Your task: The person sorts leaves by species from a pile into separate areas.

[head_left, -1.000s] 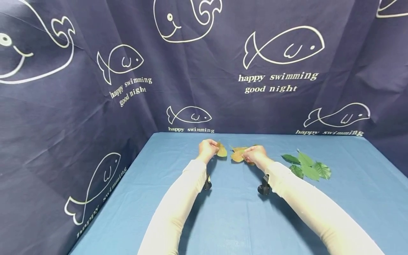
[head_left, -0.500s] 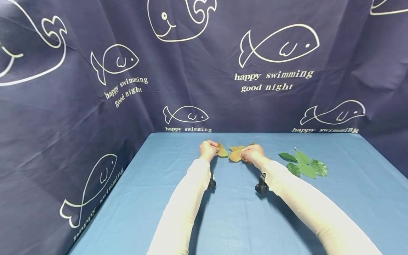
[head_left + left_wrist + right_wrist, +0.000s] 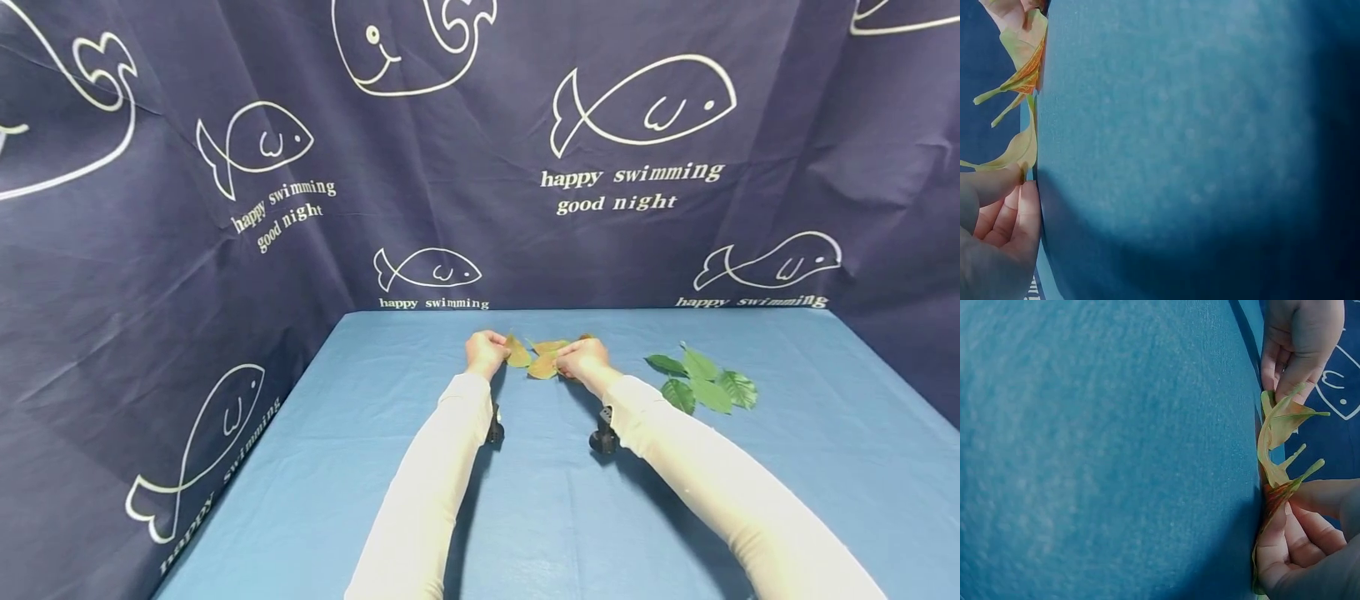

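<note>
In the head view, my left hand (image 3: 486, 353) pinches the edge of a yellow-brown leaf (image 3: 517, 352) between thumb and fingers, near the far side of the blue-covered table. My right hand (image 3: 587, 360) pinches another yellowish leaf (image 3: 543, 366) just to the right. One more yellow-brown leaf (image 3: 550, 346) lies behind that one, and a brownish leaf (image 3: 587, 337) is partly hidden by the right hand. In the right wrist view, the gripped leaf (image 3: 1275, 504) shows reddish-orange colouring, and curled leaves with raised stalks sit between the hands. Whether these leaves touch is unclear.
Several green leaves (image 3: 703, 382) are grouped to the right of the right hand. A blue cloth (image 3: 547, 517) covers the table. Dark navy curtains (image 3: 465, 192) with white fish and whale drawings stand along the back and left sides.
The head view has turned slightly right. My left hand has shifted a little rightward with its leaf, narrowing the gap to the right-hand leaves. Both hands keep their pinch.
</note>
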A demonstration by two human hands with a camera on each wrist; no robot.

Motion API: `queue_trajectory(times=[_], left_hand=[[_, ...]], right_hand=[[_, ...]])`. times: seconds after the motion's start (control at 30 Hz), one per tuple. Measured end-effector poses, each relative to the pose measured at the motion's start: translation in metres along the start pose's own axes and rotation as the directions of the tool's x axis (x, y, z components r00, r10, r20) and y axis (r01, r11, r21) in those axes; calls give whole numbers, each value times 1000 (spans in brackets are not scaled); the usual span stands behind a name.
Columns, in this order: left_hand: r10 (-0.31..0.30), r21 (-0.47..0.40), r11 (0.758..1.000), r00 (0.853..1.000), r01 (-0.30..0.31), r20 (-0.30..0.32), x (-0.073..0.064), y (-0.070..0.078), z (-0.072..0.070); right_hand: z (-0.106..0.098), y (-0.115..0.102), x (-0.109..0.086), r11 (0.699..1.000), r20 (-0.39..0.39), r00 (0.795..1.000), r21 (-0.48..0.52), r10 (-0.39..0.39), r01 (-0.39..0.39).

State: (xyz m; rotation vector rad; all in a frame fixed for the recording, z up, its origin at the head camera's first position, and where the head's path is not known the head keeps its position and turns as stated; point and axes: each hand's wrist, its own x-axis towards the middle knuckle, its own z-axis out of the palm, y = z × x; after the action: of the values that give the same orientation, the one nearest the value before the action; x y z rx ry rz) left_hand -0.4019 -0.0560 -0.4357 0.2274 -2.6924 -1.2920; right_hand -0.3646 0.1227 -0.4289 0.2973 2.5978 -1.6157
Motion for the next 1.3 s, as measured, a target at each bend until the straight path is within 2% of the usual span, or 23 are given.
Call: queue_trajectory(times=[0.13,0.27,0.43,0.57,0.8,1.03,1.2,1.23,1.3], left_hand=[[12,-5,1000,1000,-12,18,0,-1,0],[8,-34,999,999,-6,41,2,-3,0],[-1,-61,998,998,5,56,2,-5,0],[6,-61,998,998,-2,69,1,-4,0],[22,-105,994,997,-13,76,1,-5,-5],[7,-89,996,998,-1,62,4,-15,-18],[-28,-159,986,993,46,114,12,-24,-25],[5,-184,983,994,15,111,20,-33,-21],[18,-185,983,993,4,118,23,-36,-23]], right_hand=[[-1,1,0,1000,-8,1000,-6,-1,1],[-2,3,1,999,2,1000,38,23,-23],[-3,5,1,986,16,998,155,53,-55],[-5,5,0,965,19,998,254,67,-70],[-15,-1,-4,933,-5,999,356,47,-42],[-28,-4,-3,924,-1,998,379,55,-51],[-41,0,-1,915,27,999,401,39,-46],[-44,1,-1,912,35,999,408,30,-41],[-49,4,-1,907,41,999,420,18,-33]])
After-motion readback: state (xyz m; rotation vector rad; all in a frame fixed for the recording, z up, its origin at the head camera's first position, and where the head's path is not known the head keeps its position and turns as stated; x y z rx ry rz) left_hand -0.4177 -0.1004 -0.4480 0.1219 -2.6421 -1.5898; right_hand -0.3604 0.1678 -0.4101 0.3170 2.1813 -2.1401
